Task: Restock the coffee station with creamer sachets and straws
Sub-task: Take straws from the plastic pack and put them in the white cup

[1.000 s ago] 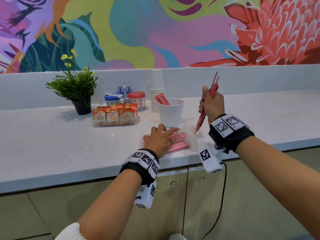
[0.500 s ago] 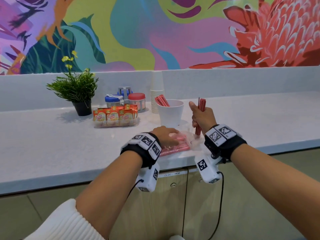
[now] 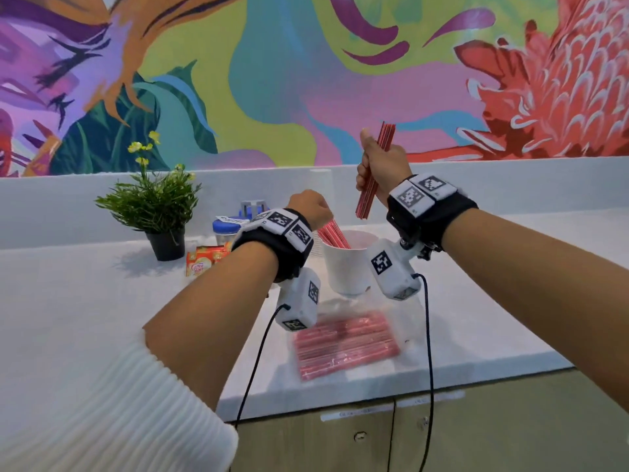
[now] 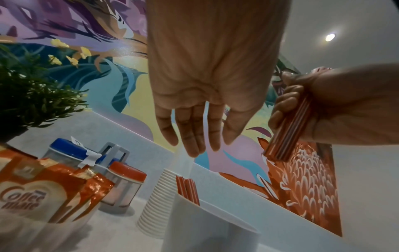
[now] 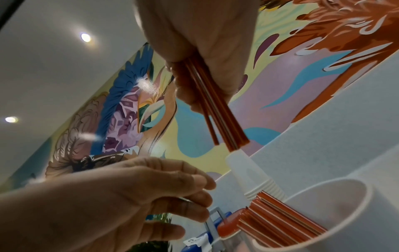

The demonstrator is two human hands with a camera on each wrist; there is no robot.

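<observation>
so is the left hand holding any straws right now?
No. In the left wrist view the left hand hangs open and empty above the white cup; only the right hand grips straws.

Left hand [image 3: 311,209] leaves straw packet [image 3: 345,347] on counter, rises to hover beside white cup [image 3: 347,264], fingers straight (left wrist view). Right hand [image 3: 379,165] lifts its straw bundle [image 3: 374,172] higher, above cup.
</observation>
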